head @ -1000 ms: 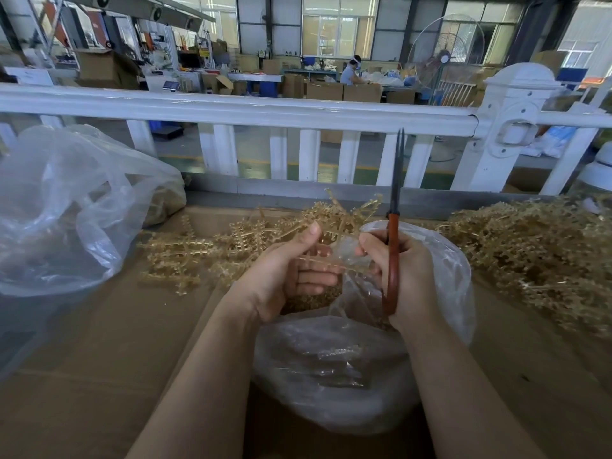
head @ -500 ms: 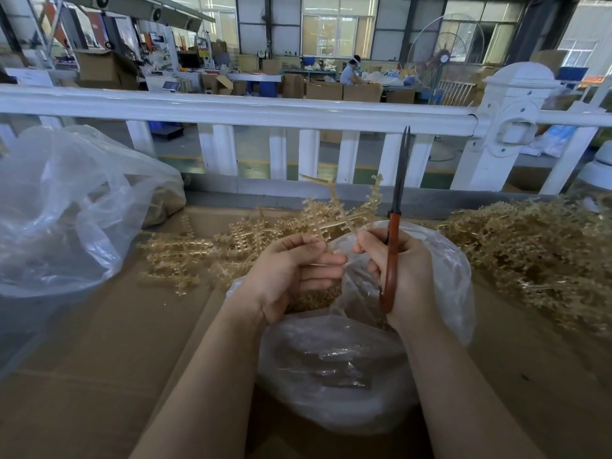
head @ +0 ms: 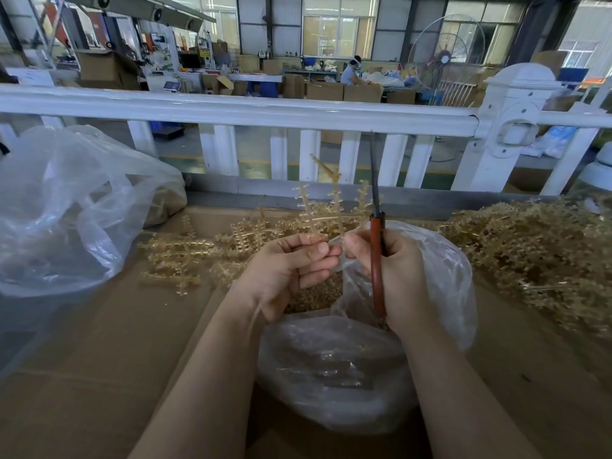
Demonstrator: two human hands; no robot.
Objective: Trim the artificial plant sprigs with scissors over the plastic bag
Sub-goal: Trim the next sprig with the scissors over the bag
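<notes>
My left hand pinches the stem of a pale gold plastic sprig that stands upright above the clear plastic bag. My right hand grips red-handled scissors with the blades together and pointing straight up beside the sprig. Its fingertips also touch the sprig's stem next to my left fingers. Small gold cut pieces lie inside the bag under both hands.
Loose gold sprigs lie on the cardboard surface at left, and a large tangled heap lies at right. A big clear bag sits at far left. A white railing runs behind the table.
The sprig has gone from lying across between my hands to standing upright above them. Both hands rose slightly, and the scissors stayed upright in my right hand.
</notes>
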